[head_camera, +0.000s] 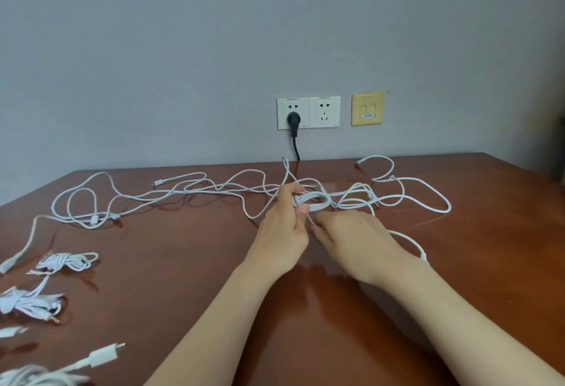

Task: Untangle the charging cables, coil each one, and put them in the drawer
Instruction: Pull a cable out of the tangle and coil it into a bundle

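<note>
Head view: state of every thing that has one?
left hand, grips the half-wound coil
right hand, over a strand beside the coil, grip unclear
loose cables, tangled, spread across the table
bundled cables, coiled, at the table's left edge
black plug, plugged into the left socket
right socket, empty

- Left grip (281,232): a bare hand with a short, plain thumbnail (304,210).
- Right grip (357,242): a bare hand, smooth across its back.
- Left forearm (214,324): bare from the wrist to the frame's edge.
- Right forearm (458,324): bare likewise.
</note>
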Available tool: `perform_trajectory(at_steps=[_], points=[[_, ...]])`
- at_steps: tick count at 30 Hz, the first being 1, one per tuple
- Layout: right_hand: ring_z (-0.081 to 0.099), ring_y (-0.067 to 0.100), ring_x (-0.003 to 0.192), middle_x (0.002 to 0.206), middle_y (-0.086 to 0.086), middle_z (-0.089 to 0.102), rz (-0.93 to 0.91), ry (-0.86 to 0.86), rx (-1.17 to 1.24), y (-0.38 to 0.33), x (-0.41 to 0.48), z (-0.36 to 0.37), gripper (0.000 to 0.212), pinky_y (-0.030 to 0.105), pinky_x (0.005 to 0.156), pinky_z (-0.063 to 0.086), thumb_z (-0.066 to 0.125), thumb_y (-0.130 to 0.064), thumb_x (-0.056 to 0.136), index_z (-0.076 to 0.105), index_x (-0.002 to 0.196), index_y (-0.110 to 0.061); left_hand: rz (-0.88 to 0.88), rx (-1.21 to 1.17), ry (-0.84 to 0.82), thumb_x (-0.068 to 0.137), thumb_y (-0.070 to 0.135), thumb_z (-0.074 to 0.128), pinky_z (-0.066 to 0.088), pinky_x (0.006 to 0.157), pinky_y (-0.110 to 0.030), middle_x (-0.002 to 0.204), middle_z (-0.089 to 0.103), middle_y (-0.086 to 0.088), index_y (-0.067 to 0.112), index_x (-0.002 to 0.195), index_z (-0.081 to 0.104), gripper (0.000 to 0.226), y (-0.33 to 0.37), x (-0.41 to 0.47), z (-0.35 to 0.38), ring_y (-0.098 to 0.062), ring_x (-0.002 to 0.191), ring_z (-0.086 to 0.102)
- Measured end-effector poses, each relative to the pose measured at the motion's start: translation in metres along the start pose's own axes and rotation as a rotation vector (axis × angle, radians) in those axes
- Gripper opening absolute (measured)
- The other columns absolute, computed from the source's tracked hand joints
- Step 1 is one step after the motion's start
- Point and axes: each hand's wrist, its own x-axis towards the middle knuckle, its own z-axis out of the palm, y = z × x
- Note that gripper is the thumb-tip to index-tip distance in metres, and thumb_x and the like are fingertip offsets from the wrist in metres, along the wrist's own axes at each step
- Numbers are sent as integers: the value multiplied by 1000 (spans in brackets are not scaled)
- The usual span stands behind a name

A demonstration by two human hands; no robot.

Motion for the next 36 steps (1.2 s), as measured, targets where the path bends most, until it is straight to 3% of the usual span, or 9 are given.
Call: perform_trajectory(at_steps=[7, 13, 16, 20, 23, 27, 30, 33, 36], points=[[46, 15, 73, 69, -11, 45, 62, 84, 188, -3, -13, -39, 26, 23, 60, 32, 54, -34, 88, 47, 63, -27, -15, 30, -170, 100, 18, 35, 34, 70, -24, 100, 52, 8, 19, 116, 44, 18, -2, -2, 4, -17, 92, 53], [44, 3, 54, 69, -3, 65, 223, 89, 659, 12, -10, -36, 14, 13, 53, 35, 75, -23, 76, 67, 64, -22, 10, -28, -276, 101, 22, 36, 37, 68, -18, 99, 55, 5, 30, 101, 39, 8, -4, -3, 5, -10, 88, 51], [43, 2, 48, 57, -8, 60, 226, 95, 781, 13, -10, -38, 15, 11, 47, 36, 75, -9, 75, 66, 66, -19, -3, -82, -280, 100, 23, 36, 30, 58, -20, 76, 49, 9, 34, 86, 38, 18, -1, -4, 8, -1, 65, 44], [45, 18, 55, 75, 31, 58, 236, 129, 870, 19, -6, -36, 17, 21, 41, 43, 74, -6, 74, 67, 74, -21, -44, -231, -235, 99, 19, 36, 26, 50, -18, 51, 40, 12, 31, 80, 41, 23, 5, -6, 12, -1, 46, 38], [44, 13, 51, 69, 17, 54, 262, 142, 904, 21, -5, -34, 26, 21, 38, 41, 76, -5, 73, 63, 78, -27, -37, -274, -199, 100, 18, 35, 27, 49, -16, 48, 43, 14, 31, 80, 45, 25, 6, -6, 13, -1, 47, 38], [43, 1, 49, 71, -4, 54, 281, 189, 923, 18, -4, -31, 51, 16, 50, 39, 79, 0, 68, 52, 97, -32, -42, -257, -199, 100, 18, 33, 30, 49, -14, 59, 43, 8, 29, 84, 46, 23, 6, -7, 13, -2, 48, 37], [43, 4, 59, 77, -5, 46, 353, 276, 873, 13, -3, -30, 64, 30, 62, 46, 82, -3, 63, 44, 104, -33, -74, -283, -173, 100, 18, 35, 37, 58, -9, 80, 58, 3, 23, 102, 50, 15, 5, -4, 16, 2, 59, 47], [41, 8, 60, 71, -5, 43, 393, 303, 796, 9, -3, -30, 46, 20, 60, 39, 83, -9, 62, 47, 82, -30, -99, -364, -122, 99, 14, 40, 46, 90, -22, 110, 63, 7, 32, 111, 46, 22, 2, -1, 20, 0, 89, 61], [44, 8, 62, 73, -5, 49, 400, 317, 701, 4, -2, -24, 26, 11, 55, 33, 82, -17, 66, 58, 69, -27, -129, -425, -77, 98, 11, 43, 45, 91, -19, 116, 59, 10, 34, 117, 43, 30, 2, 1, 19, 3, 99, 58]])
